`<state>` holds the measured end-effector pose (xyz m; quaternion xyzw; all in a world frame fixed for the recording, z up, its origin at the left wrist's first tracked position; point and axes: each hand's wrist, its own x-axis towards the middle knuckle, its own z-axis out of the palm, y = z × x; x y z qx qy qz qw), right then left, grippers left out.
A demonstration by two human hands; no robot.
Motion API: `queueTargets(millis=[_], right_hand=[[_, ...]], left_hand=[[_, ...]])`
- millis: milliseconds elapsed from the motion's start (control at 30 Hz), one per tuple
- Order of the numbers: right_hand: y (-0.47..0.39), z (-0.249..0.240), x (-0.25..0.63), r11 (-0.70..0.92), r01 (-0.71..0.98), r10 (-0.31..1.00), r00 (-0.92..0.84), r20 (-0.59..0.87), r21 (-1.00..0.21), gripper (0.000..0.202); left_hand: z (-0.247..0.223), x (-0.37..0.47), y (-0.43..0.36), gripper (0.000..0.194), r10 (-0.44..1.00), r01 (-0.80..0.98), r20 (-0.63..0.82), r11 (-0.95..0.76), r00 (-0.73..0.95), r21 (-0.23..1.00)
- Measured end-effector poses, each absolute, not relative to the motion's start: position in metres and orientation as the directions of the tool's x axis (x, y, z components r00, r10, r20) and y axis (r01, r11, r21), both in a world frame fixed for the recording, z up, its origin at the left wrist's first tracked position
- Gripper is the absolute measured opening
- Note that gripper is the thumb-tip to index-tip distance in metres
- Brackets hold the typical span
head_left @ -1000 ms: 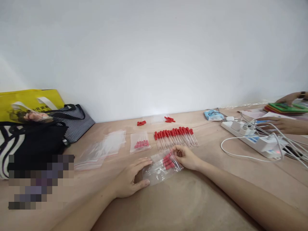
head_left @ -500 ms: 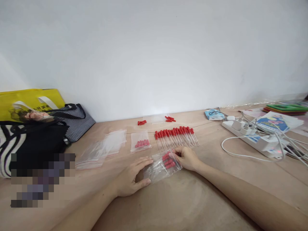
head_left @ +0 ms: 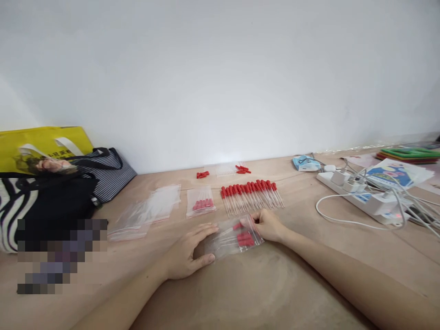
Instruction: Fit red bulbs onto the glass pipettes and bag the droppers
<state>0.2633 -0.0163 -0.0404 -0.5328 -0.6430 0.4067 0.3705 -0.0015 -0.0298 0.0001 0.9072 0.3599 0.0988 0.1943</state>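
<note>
A clear zip bag [head_left: 225,245] with a red line along its mouth lies flat before me, its mouth to the right. Inside are several droppers with red bulbs [head_left: 245,239]. My left hand [head_left: 192,250] rests at the bag's closed end, thumb and fingers spread apart around it. At the mouth, my right hand [head_left: 268,224] is closed, its fingertips partly inside and seen through the film, at one dropper's red bulb [head_left: 237,226]. The exact grip is partly hidden. Just beyond lies a row of red-bulbed droppers [head_left: 252,197].
A filled zip bag [head_left: 201,204] and a fan of flat zip bags [head_left: 151,211] lie left. Loose red bulbs [head_left: 202,175] sit near the wall. Fabric bags [head_left: 44,206] stand at far left; a power strip [head_left: 357,199] with cables lies right.
My right hand has shifted slightly right, toward the bag's mouth. The bag has turned a little and its film lies flatter over the red bulbs. My left hand stays in place.
</note>
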Motion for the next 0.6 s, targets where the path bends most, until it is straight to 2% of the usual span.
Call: queueTargets(millis=[100,167,267,367,433,600], right_hand=[[-0.013,-0.039,0.27,0.151,0.422,0.974,-0.215,0.063,-0.894,0.029],[-0.007,-0.035,0.28,0.203,0.44,0.968,-0.224,0.112,-0.875,0.022],[0.009,-0.026,0.294,0.232,0.569,0.97,-0.074,0.231,-0.789,0.011],[0.03,-0.016,0.296,0.167,0.723,0.941,0.085,0.326,-0.671,0.007],[0.043,-0.011,0.289,0.093,0.79,0.929,0.151,0.339,-0.606,0.011],[0.063,-0.004,0.265,-0.136,0.885,0.953,0.24,0.187,-0.445,0.024]], left_hand=[[0.004,0.001,-0.031,0.053,0.692,0.616,0.024,-0.658,0.722,0.434],[0.005,0.001,-0.031,0.052,0.681,0.603,0.028,-0.665,0.731,0.439],[0.001,-0.001,-0.028,0.048,0.655,0.58,0.029,-0.687,0.755,0.437],[-0.001,-0.003,-0.027,0.048,0.64,0.575,0.013,-0.698,0.768,0.426],[0.0,-0.003,-0.028,0.048,0.645,0.583,0.003,-0.693,0.764,0.424],[0.006,0.0,-0.031,0.048,0.66,0.598,-0.001,-0.681,0.751,0.423]])
